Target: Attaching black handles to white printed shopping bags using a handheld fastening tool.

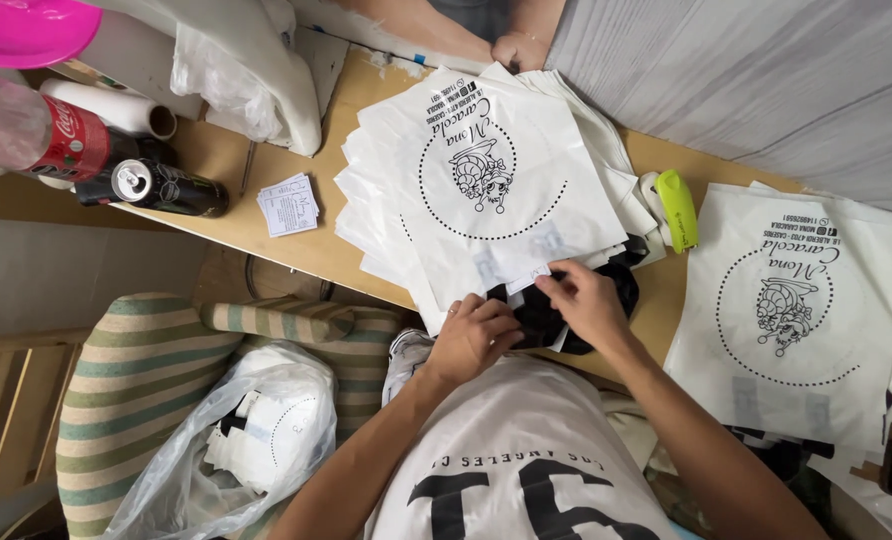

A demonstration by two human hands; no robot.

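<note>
A fanned stack of white printed bags (486,175) lies on the wooden table (236,215), each with a black dotted circle and a drawing. My left hand (471,335) grips the near edge of the top bag, over a piece of black fabric (551,320). My right hand (586,300) pinches the same edge just to the right, fingers on the black fabric. The fabric sits partly under the bag's opening. A second pile of the same white bags (796,310) rests to the right.
A green-and-white tape dispenser (674,208) lies between the piles. Far left are a soda bottle (36,135), a dark can (161,185), a paper roll (111,108) and small cards (289,205). A clear plastic sack (246,435) sits on a striped chair. Another person's arm (496,35) is at the top.
</note>
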